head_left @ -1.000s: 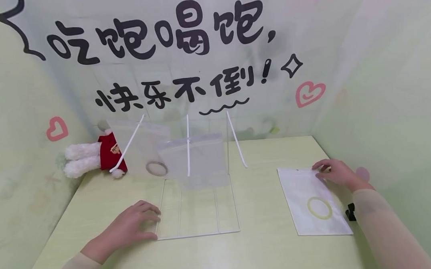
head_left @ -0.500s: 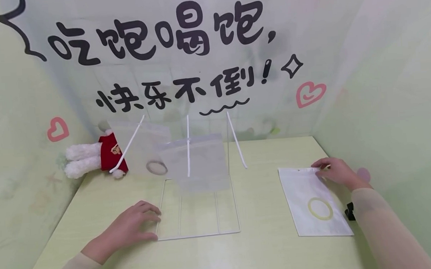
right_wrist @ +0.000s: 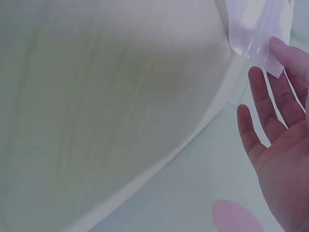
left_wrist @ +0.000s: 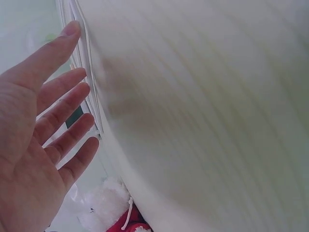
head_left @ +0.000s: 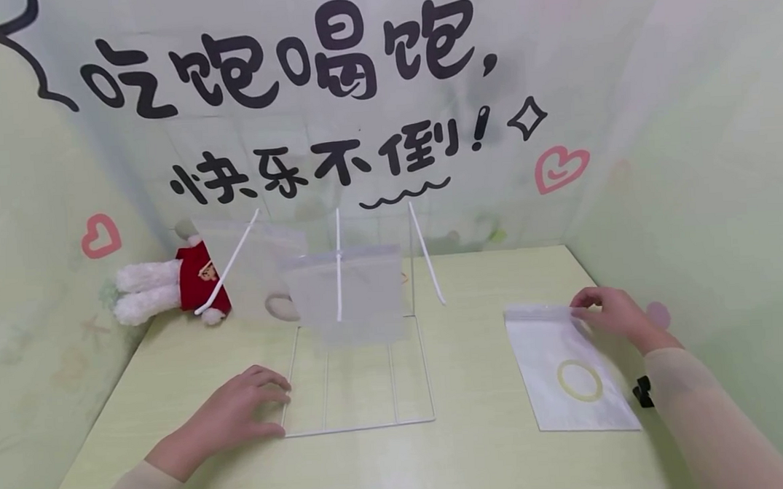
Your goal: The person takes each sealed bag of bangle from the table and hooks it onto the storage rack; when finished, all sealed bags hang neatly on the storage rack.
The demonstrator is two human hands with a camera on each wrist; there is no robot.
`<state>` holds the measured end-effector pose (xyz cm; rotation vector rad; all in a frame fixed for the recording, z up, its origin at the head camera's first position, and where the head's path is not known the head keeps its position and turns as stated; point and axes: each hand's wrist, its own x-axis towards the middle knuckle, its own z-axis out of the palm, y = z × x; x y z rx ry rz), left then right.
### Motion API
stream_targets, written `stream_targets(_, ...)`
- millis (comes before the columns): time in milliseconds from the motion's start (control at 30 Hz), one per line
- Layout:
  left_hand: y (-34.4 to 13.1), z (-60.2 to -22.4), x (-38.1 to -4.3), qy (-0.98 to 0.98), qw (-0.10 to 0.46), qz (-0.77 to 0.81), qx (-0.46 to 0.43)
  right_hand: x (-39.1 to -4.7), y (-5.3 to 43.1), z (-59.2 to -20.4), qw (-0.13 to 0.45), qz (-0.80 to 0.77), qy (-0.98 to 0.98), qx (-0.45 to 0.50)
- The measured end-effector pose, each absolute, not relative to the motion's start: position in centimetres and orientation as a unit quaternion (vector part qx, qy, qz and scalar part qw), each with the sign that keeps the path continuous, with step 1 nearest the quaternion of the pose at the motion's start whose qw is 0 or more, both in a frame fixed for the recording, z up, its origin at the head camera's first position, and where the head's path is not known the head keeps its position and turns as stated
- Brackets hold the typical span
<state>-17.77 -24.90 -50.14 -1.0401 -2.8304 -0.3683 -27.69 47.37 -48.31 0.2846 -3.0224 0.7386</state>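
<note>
My left hand (head_left: pixel 225 416) rests on the table, its fingertips and thumb right at the left edge of a white wire rack's base (head_left: pixel 360 427). The left wrist view shows the fingers of that hand (left_wrist: pixel 43 111) loosely extended beside the wire. On the right, my right hand (head_left: pixel 614 319) pinches the top right corner of a white zip bag (head_left: pixel 535 369) with a yellow ring on it. In the right wrist view the thumb lies over the bag's corner (right_wrist: pixel 256 38), with fingers behind. The bag's zip end is raised slightly; its lower end lies on the table.
One translucent zip bag (head_left: pixel 367 289) hangs from the rack's middle prong (head_left: pixel 339 276), another (head_left: pixel 249 280) from the left prong (head_left: pixel 228 259). The right prong (head_left: pixel 428 261) bears no bag. A plush toy in red (head_left: pixel 196 278) lies at the back left. Fabric walls surround the table (head_left: pixel 486 452).
The white zip bag's top right corner is now pinched between the right thumb and fingers, and its zip end has lifted slightly. My left hand stays put.
</note>
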Motion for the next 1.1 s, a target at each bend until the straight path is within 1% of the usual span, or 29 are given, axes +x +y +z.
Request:
stream_targets(133,-24.9,-50.0,-17.7,-0.931,0.05,-0.126,-0.34,-26.9,46.9,-47.8,0.037,0.235,-0.966,0.099)
stream_targets(367,-24.9,-50.0,-17.6,-0.931,0.052,-0.125,-0.34,-25.4,46.4,-47.6,0.076,0.242,-0.964,0.081)
stream_targets(667,-25.2,-50.1,-17.8,-0.931,0.053,-0.122,-0.341,-23.6,44.4,-46.4,0.13,0.264,-0.952,0.087)
stream_targets(1100,-25.0,-50.0,-17.7,-0.928,0.056,-0.136,-0.343,-21.3,41.4,-43.1,0.162,0.285,-0.94,0.096)
